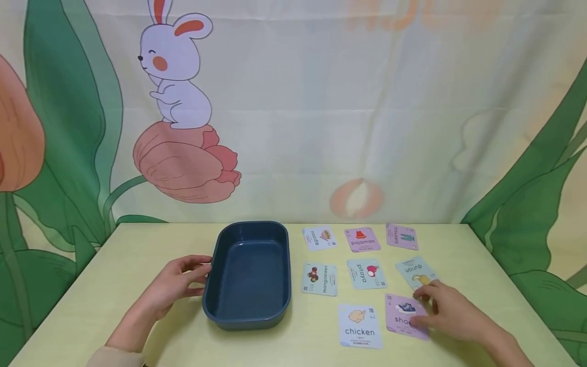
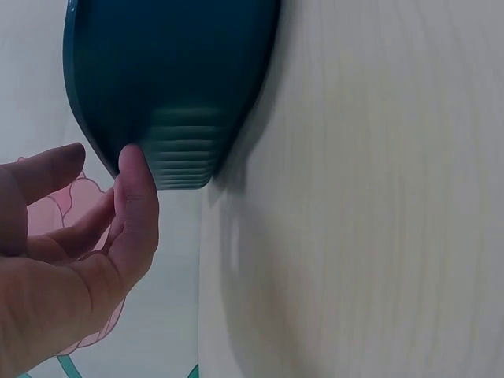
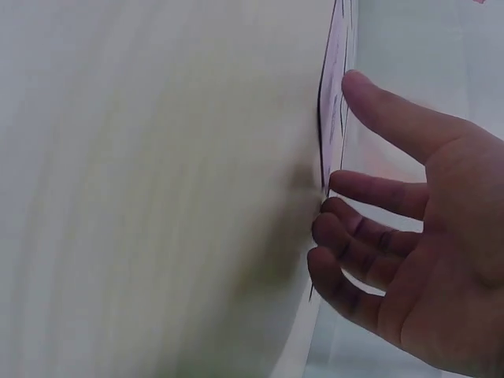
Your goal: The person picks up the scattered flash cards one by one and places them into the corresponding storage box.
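A dark blue rectangular tray (image 1: 247,324) stands left of several picture cards. My left hand (image 1: 179,283) is at the tray's left side, its loosely bent fingertips against the outer wall; in the left wrist view a fingertip meets the tray (image 2: 173,71). My right hand (image 1: 451,311) reaches over the purple shoe card (image 1: 401,326), its thumb over that card's right part and partly covering its word. The other fingertips lie at the lower edge of the light blue durian card (image 1: 412,267). In the right wrist view the right hand (image 3: 417,236) has spread, slightly bent fingers.
Around them lie the noodle card (image 1: 316,239), pajamas card (image 1: 362,240), trousers card (image 1: 402,237), mangosteen card (image 1: 319,285), pitaya card (image 1: 362,278) and chicken card (image 1: 359,331). The pale yellow table (image 1: 151,239) ends at a printed curtain (image 1: 293,127) behind.
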Motion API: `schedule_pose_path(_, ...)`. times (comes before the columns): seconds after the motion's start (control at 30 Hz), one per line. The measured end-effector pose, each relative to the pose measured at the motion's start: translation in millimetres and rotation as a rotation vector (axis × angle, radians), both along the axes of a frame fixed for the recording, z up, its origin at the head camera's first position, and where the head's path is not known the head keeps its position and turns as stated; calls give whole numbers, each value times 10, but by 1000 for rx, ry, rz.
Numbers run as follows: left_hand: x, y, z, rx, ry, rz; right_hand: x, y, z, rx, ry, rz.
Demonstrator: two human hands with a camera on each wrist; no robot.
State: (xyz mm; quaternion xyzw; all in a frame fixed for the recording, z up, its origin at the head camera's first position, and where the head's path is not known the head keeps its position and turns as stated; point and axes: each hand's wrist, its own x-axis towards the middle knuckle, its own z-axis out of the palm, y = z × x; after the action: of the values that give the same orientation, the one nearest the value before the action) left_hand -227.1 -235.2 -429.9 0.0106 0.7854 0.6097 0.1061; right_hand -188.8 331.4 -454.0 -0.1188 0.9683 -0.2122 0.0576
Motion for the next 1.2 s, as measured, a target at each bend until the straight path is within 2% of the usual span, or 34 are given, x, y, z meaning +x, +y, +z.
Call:
schedule_pose_path(0.27, -6, 13, -15, 11, -1, 5, -16, -102, 31, -67, -82, -131)
schedule_pose_path(0.43, -8, 12, -24, 29, -1, -4, -34, -144, 42, -57, -114, -188)
schedule_pose_path(0.73, -20, -4, -57, 38, -6, -8, -43, -167, 80, -63, -123, -208)
schedule_pose_path(1.2, -45, 38, -17, 51, -16, -5, 18, -105, 103, -134, -143, -222)
